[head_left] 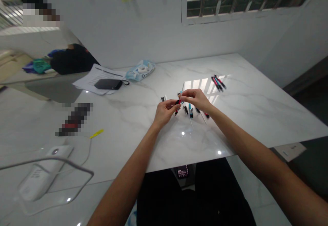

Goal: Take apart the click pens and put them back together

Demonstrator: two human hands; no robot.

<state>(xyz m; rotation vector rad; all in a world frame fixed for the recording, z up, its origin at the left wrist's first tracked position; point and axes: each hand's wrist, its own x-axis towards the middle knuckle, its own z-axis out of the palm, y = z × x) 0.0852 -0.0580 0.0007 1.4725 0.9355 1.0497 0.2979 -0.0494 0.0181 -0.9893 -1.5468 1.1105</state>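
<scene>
My left hand and my right hand meet above the white marble table. Between their fingers is a slim red and black pen, gripped by my left hand lower down and pinched by my right fingertips near its top. Just beyond and beside my hands lie several loose pens and pen parts, among them a teal pen. A bundle of red and black pens lies farther off to the right.
Papers lie at the table's far left, under a black case with a cord. A crumpled plastic packet is near the wall. A blurred dark object, a yellow plastic piece and a white corded device are at the left.
</scene>
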